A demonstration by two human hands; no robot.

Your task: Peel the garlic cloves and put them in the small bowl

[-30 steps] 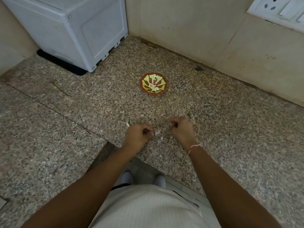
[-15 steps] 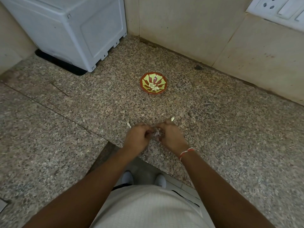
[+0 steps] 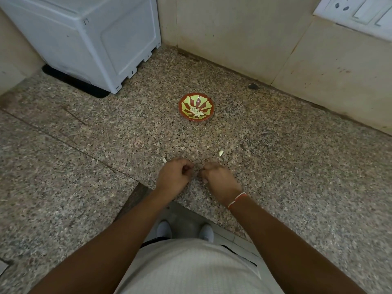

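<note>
A small red bowl [image 3: 196, 109] with a green pattern stands on the speckled granite counter [image 3: 275, 155], holding several pale peeled garlic cloves [image 3: 196, 112]. Well in front of it, near the counter's front edge, my left hand [image 3: 172, 179] and my right hand [image 3: 219, 181] are curled close together, fingertips nearly meeting. Whatever they pinch between them is hidden by the fingers. A loose garlic clove [image 3: 221, 153] lies just beyond my right hand. A small pale piece of garlic [image 3: 164, 159] lies just beyond my left hand.
A white appliance [image 3: 89, 37] stands at the back left of the counter on a black mat. Beige tiled walls close the back, with a white switch and socket plate [image 3: 356, 11] at top right. A small dark speck [image 3: 253, 86] lies by the wall.
A second ago my hands were apart, the right one further right. They came together at the middle, uncovering the loose clove, and stay nearly touching now.
</note>
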